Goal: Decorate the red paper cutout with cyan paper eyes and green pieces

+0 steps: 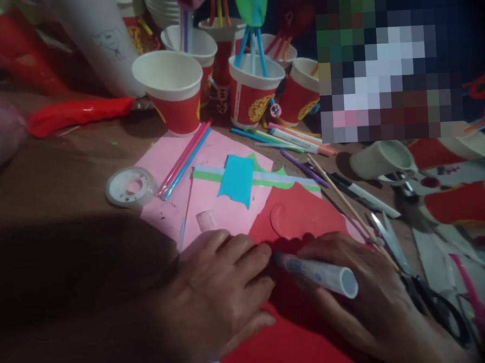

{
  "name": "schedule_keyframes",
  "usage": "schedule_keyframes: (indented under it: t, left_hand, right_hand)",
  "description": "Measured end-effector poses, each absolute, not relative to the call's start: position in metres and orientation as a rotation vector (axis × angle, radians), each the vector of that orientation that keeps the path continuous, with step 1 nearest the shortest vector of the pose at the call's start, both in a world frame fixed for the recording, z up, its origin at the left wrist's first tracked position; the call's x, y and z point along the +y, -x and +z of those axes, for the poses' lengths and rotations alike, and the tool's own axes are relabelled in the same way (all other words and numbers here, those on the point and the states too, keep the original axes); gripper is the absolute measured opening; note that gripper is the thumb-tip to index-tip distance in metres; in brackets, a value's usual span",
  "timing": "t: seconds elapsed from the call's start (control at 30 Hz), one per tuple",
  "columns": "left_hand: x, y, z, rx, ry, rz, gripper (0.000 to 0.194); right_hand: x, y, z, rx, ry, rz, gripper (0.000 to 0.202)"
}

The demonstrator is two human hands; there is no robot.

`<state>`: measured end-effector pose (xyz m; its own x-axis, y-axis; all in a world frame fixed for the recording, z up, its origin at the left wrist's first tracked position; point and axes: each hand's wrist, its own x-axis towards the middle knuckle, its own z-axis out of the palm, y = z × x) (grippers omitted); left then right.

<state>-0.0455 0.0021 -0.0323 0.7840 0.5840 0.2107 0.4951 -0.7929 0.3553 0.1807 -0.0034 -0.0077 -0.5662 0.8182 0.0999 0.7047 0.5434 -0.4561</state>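
My left hand point(227, 290) lies palm down on a red sheet point(291, 330), its fingers slightly bent and its thumb apart. In my closed right hand point(354, 305) is a white tube with blue print point(320, 275). The tube's dark tip points at my left fingertips, and its hollow end faces me. Just beyond both hands lies a red cut-out piece point(296, 208), with a rounded shape on it. Farther off, a blue cut-out point(237, 180) crosses a lilac and green strip point(275, 178). A small whitish piece point(206, 221) sits beyond my left hand.
Pink sheets point(159, 218) lie under the cut-outs. Straws point(186, 158) and a tape roll point(131, 186) are at left. Red paper cups point(173, 104) stand behind, beside a red-handled tool point(80, 114). Scissors point(419, 286), a wooden stick point(336, 190) and a mug point(382, 160) are at right.
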Motion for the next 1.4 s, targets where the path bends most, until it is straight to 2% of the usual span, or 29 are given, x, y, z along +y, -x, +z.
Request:
schedule_keyframes:
  t: [0.37, 0.63, 0.8, 1.17, 1.4]
  left_hand:
    - [0.002, 0.043, -0.032, 0.850, -2.646, 0.458, 0.026]
    - [0.002, 0.041, -0.032, 0.841, -2.641, 0.469, 0.027]
    - [0.002, 0.041, -0.031, 0.846, -2.631, 0.428, 0.027]
    - [0.001, 0.041, -0.032, 0.839, -2.669, 0.417, 0.029]
    - [0.004, 0.045, -0.033, 0.798, -2.703, 0.442, 0.026]
  right_hand:
    - [-0.001, -0.178, -0.011, -2.616, 1.192, 0.450, 0.017]
    - [-0.003, -0.177, -0.018, -2.701, 1.124, 0.164, 0.020]
    - [-0.005, -0.174, -0.018, -2.709, 1.160, 0.128, 0.017]
    - [0.001, -0.178, -0.015, -2.624, 1.214, 0.281, 0.014]
    - [0.003, -0.182, -0.003, -1.980, 1.503, 0.757, 0.009]
